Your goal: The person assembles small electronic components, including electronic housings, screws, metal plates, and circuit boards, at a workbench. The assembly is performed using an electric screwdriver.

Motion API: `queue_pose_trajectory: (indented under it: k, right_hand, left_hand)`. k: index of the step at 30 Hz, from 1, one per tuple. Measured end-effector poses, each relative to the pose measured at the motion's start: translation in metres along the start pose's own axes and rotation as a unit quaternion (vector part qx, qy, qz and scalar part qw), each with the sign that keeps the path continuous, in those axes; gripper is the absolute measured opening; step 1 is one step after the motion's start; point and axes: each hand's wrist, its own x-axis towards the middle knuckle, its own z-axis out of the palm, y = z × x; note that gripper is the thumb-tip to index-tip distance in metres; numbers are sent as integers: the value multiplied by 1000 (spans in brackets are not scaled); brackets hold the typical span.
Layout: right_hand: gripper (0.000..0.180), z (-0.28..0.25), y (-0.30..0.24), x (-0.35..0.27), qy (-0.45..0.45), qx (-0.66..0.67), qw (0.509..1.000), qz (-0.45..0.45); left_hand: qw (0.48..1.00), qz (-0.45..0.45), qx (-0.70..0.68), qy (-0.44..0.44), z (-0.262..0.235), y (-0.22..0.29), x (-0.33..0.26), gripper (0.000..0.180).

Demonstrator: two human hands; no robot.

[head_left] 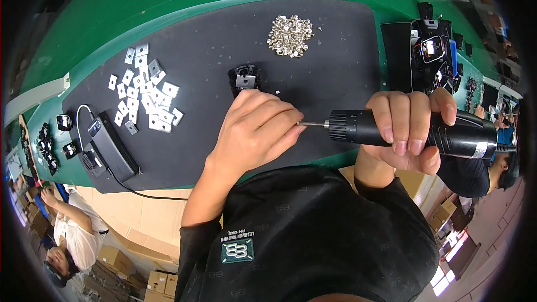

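At frame centre, the right hand (pixel 411 128) grips a black electric screwdriver (pixel 414 131); the left hand (pixel 257 128) pinches its fingertips closed at the bit (pixel 314 124), with a small black part (pixel 245 80) just above.

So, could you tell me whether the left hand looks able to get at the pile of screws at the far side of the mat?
Probably yes: the left hand is at the driver's bit, and only bare mat lies between it and the screws.

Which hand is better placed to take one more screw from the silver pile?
Probably the left hand: it touches only the driver's bit tip and lies nearer the screw pile. The right hand grips the electric screwdriver.
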Motion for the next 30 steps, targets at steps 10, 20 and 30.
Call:
queue_pose_trajectory:
  k: [10, 20, 30]
  right_hand:
    - [41, -4, 1, 3, -24, -9, 1000, 6]
    - [47, 0, -2, 2, -8, -37, 999, 34]
    - [35, 0, 10, 10, -16, -61, 998, 28]
  left_hand:
    - [1000, -10, -11, -3, 0, 1, -1, 20]
    - [998, -28, 51, -41, -18, 3, 2, 40]
    - [978, -156, 110, -89, -33, -29, -10, 80]
